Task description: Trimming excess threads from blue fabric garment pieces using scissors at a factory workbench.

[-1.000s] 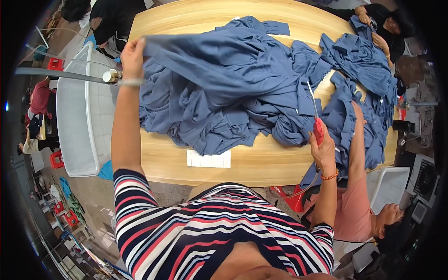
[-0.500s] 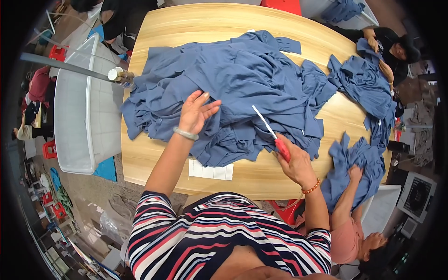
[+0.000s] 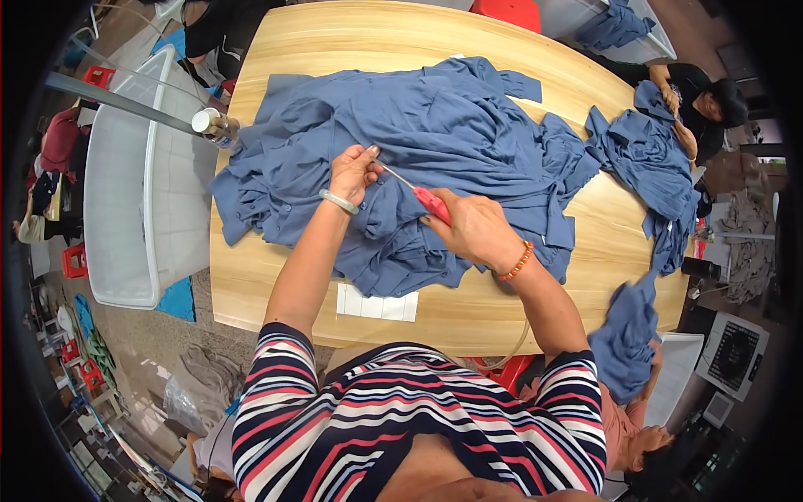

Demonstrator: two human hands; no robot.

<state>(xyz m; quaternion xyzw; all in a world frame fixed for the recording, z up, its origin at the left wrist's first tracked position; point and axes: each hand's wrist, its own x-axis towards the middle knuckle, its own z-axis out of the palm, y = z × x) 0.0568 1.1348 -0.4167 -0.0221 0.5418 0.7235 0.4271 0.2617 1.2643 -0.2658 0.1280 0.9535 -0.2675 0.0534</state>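
Above the middle of a heap of blue garments (image 3: 418, 125), my right hand (image 3: 477, 226) grips a tool with a red handle (image 3: 433, 203) and a long, thin metal blade (image 3: 396, 175). The blade slants up and left toward my left hand (image 3: 355, 174). That hand's fingertips are pinched together right at the blade's tip. Whether they hold the tip, a thread or a bit of cloth cannot be made out. Below both hands, gathered blue cloth with small buttons lies in loose folds.
A white paper strip (image 3: 376, 303) lies at the table's near edge. A jar with a white lid (image 3: 213, 125) stands beside a metal pole, next to a big white bin (image 3: 121, 192). Two people handle blue garments on the right. A red stool (image 3: 507, 12) is at the far side.
My right hand has brought the tool left and up to my left hand, whose spread fingers have closed into a pinch. The near-right person has pulled a garment off the table edge.
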